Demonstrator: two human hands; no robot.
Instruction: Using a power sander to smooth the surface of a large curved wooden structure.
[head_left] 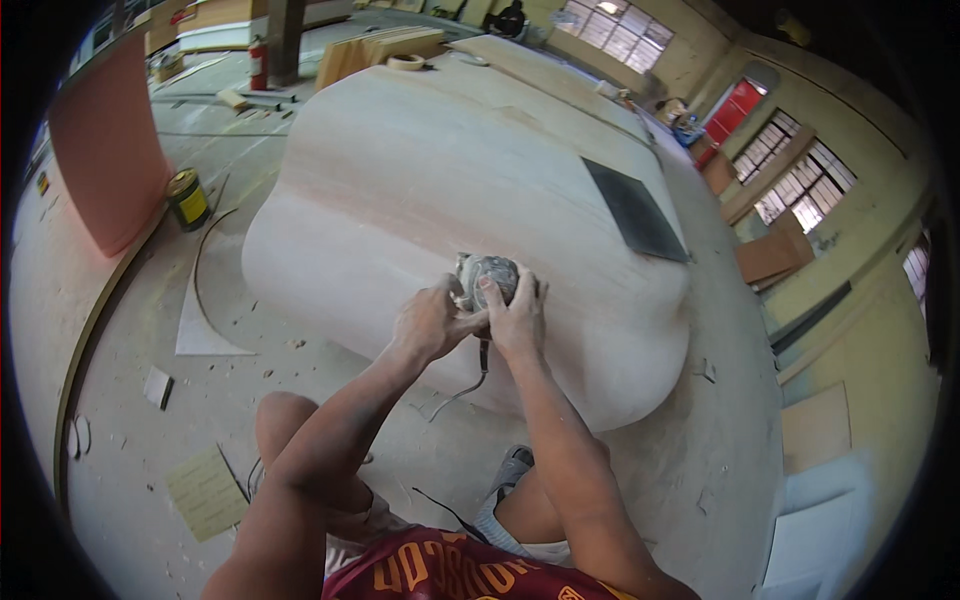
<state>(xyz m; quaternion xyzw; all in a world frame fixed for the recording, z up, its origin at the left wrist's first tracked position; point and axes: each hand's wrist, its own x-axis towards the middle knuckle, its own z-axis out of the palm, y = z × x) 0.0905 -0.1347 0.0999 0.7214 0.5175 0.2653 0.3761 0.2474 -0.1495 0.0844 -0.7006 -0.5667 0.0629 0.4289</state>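
Observation:
Both my hands are closed around a dusty power sander [490,277] on the near curved face of a large pale, wavy panel [430,140]. My left hand [433,322] grips its left side, with the thumb reaching toward the middle. On its right side my right hand [519,318] wraps over the body, thumb on top. A dark cord [470,388] hangs from the tool's near end and curls to the left. The sander's underside, where it meets the panel, is hidden. A pinkish band runs across the panel's surface left of the tool.
A dark flat sheet [635,208] lies on the panel's right part, and a tape roll [406,62] at its far edge. On the floor to the left stand a can [187,199] and a curved reddish panel [108,140]. A fire extinguisher [258,64] stands farther back.

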